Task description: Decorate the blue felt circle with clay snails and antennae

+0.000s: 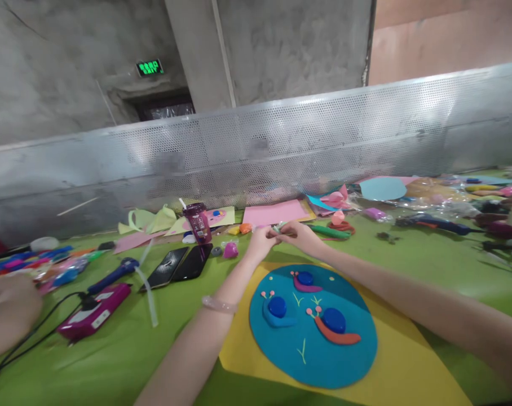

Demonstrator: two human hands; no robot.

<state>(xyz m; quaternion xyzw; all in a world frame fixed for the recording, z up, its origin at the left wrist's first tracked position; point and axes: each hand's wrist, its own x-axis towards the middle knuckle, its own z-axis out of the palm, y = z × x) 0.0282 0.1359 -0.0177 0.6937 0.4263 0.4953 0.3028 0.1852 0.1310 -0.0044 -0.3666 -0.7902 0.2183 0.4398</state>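
My left hand [262, 242] and my right hand [300, 235] meet beyond the far edge of a round blue card [277, 358]. Their fingertips pinch together around a small pale green piece [277, 228], mostly hidden by the fingers. The card lies on a yellow sheet [408, 366] below my forearms. It carries three clay snails with dark blue shells: an orange one [343, 338], a light blue one [281, 321] and a purple one [309, 286]. Thin light green grass strokes [302, 352] and small pale dots sit between them.
At left are a purple cup with straw [198, 224], two black phones [192, 262], a purple power strip [96, 313] with cords, a blue glue gun [114, 274] and another person's hand [10, 313]. Pink paper [275, 213] and green clay [330, 232] lie beyond my hands.
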